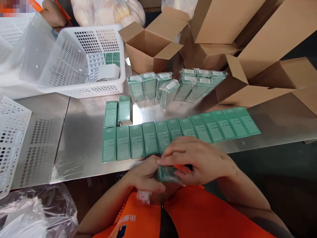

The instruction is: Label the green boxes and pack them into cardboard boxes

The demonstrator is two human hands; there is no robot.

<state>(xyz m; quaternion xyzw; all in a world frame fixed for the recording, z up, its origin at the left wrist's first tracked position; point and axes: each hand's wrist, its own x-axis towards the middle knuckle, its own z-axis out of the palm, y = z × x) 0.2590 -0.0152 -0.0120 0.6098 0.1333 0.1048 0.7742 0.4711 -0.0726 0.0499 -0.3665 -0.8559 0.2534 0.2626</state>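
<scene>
A: Item one, hands?

B: Left hand [145,177] curled, fingers closed on the near end of a green box in clear wrap [168,173], thumb along its underside; right hand [198,160] arched over the same box from above, fingers bent and pressing its top; the box sits between both palms, just off the table edge [81,172], close against the orange vest [188,215].

A: Writing?

B: White print on every box face, too small to read; barcode stickers on the wrapped ones beyond the hands, digits unreadable; a white mark on the vest, cut off by the frame.

A: Counts?

B: Just beyond the fingers, a row of flat green boxes [173,134], thirteen by my count, side by side and touching; beyond the row's left end, two more upright boxes [118,110]; farther out, wrapped boxes [173,86], about eight, the rightmost overlapping so the count is unsure; far left of the left hand, one white perforated basket [74,56] holding more cartons; beyond the wrapped stock, open cardboard cartons [151,43], at least four.
</scene>
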